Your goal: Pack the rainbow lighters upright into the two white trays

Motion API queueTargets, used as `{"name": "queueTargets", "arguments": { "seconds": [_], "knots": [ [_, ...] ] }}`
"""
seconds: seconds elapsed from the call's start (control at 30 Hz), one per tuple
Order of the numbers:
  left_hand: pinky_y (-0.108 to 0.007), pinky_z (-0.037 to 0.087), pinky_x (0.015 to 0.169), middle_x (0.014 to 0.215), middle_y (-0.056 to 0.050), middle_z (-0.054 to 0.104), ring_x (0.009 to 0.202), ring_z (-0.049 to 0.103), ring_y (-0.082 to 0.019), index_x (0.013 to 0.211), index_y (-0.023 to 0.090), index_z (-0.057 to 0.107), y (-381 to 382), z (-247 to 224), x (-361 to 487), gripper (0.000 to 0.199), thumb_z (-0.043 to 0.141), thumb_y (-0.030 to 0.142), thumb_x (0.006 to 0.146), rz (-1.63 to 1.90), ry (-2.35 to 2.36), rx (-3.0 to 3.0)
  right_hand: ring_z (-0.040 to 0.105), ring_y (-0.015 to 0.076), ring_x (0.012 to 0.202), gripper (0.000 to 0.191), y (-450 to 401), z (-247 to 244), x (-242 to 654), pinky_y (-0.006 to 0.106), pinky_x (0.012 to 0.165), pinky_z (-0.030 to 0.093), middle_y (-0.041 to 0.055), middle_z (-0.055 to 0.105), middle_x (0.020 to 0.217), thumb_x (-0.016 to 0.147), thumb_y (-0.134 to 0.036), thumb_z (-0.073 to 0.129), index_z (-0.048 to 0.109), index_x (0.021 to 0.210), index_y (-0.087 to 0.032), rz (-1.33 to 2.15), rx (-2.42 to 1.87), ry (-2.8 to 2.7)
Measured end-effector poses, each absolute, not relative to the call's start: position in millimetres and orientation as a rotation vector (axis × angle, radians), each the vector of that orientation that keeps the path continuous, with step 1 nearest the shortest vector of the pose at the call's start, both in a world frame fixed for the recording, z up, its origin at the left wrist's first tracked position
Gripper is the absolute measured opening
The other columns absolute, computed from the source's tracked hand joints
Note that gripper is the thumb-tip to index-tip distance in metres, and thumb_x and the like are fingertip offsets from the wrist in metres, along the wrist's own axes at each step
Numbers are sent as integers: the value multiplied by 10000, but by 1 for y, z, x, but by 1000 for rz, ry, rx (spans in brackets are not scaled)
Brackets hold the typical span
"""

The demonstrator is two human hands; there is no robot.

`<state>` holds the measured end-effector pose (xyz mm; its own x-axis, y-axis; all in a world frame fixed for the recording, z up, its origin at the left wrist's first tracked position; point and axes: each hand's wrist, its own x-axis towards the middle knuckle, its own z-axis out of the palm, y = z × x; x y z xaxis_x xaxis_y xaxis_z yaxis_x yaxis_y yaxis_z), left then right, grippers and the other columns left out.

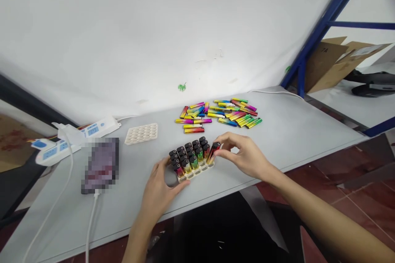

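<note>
A white tray with slots [200,172] stands on the table before me, holding several upright lighters [186,154] with black tops and shiny coloured bodies. Around the tray's left end curls my left hand [159,187], its thumb at the front edge and its fingers behind. My right hand [242,152] pinches a red and gold lighter [213,151] between thumb and fingers. That lighter leans over the tray's right end; whether its foot sits in a slot I cannot tell. Along the tray's front edge, bare slots show.
Several shiny multicoloured metallic pieces [228,111] lie scattered at the back, near the wall. A second white slotted tray [142,133] rests to the left. Beyond it are a power strip [101,124], a blurred dark device [101,164] and a white cable [91,218].
</note>
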<state>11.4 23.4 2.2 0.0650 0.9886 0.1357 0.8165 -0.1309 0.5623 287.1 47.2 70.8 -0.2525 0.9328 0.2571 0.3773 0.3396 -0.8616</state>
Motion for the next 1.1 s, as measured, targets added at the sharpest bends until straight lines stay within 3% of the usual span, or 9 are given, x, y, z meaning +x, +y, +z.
{"name": "queueTargets", "arguments": {
  "seconds": [0.23, 0.5, 0.73, 0.8, 0.87, 0.97, 1.1],
  "knots": [
    [-441, 469, 1060, 1362, -91, 577, 1262, 566, -290, 1381, 247, 424, 23, -1, 10, 781, 770, 502, 729, 734, 1796, 1991, 658, 148, 692, 158, 39, 45, 259, 291, 647, 473, 8, 736, 1024, 894, -300, 672, 654, 1043, -249, 498, -1344, -2084],
    [-437, 462, 1065, 1365, -78, 584, 1255, 570, -283, 1392, 269, 420, 23, -4, 9, 798, 778, 507, 720, 771, 1770, 1998, 683, 188, 711, 125, 34, 49, 248, 287, 568, 342, 10, 760, 943, 920, -363, 627, 668, 953, -250, 246, -1573, -2178],
    [-437, 455, 1067, 1387, -88, 573, 1273, 558, -299, 1403, 263, 423, 24, -6, 9, 826, 769, 549, 710, 768, 1796, 2025, 639, 175, 666, 399, 44, 42, 279, 280, 575, 324, 8, 725, 759, 946, -552, 505, 651, 754, -234, 222, -1674, -2026],
    [-436, 450, 1071, 1382, -89, 578, 1272, 558, -300, 1400, 260, 427, 25, -6, 10, 830, 769, 557, 704, 779, 1795, 2040, 642, 192, 714, 382, 57, 38, 301, 285, 592, 340, 35, 718, 795, 973, -517, 458, 671, 842, -229, 125, -1781, -1903],
    [-436, 449, 1069, 1373, -91, 586, 1267, 561, -302, 1398, 256, 427, 25, -6, 10, 845, 773, 567, 693, 792, 1791, 2053, 648, 212, 804, 295, 73, 31, 321, 290, 630, 375, 57, 714, 927, 974, -437, 472, 659, 1078, -233, 70, -1869, -1837],
    [-437, 452, 1058, 1370, -94, 590, 1265, 561, -303, 1390, 254, 429, 24, -5, 11, 849, 774, 578, 685, 811, 1794, 2061, 637, 274, 935, 458, 96, 17, 339, 335, 716, 433, 131, 646, 1134, 964, -427, 471, 517, 1378, -236, 2, -1979, -1871],
    [-431, 450, 1053, 1370, -108, 591, 1263, 561, -298, 1380, 233, 439, 21, -2, 13, 829, 767, 571, 698, 809, 1799, 2057, 592, 345, 1073, 508, 110, -1, 339, 429, 873, 442, 208, 559, 1241, 954, -449, 469, 529, 1376, -172, -31, -2056, -1850]
  ]
}}
